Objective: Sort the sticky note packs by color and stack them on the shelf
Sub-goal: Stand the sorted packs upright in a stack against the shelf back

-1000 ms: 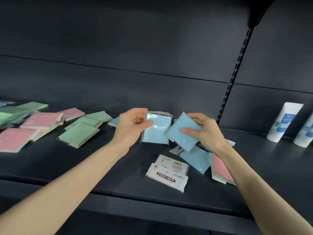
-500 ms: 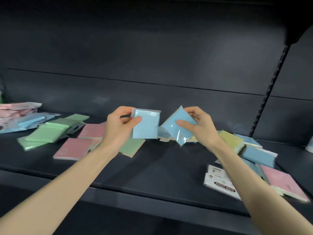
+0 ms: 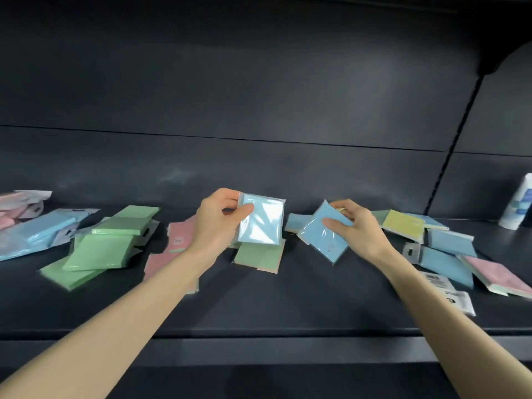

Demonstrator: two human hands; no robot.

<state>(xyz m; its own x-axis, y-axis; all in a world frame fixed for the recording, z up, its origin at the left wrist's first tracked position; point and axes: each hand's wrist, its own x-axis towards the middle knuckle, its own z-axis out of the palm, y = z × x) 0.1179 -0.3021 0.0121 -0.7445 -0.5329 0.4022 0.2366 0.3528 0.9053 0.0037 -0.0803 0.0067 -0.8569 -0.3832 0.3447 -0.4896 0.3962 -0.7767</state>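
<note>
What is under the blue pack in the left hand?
A green pack on the shelf, its upper part covered by the blue pack. Whether they touch is unclear.

dark shelf (image 3: 288, 306), scattered sticky note packs (image 3: 100, 249)

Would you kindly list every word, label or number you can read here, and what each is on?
Nothing here can be read.
White pack: barcode and print, blurred.
Blue pack in the right hand: tiny print, too small.
Shiny blue pack in the left hand: no print visible.
Pink pack: small mark, too small.
White bottle: blue label, blurred.
</note>
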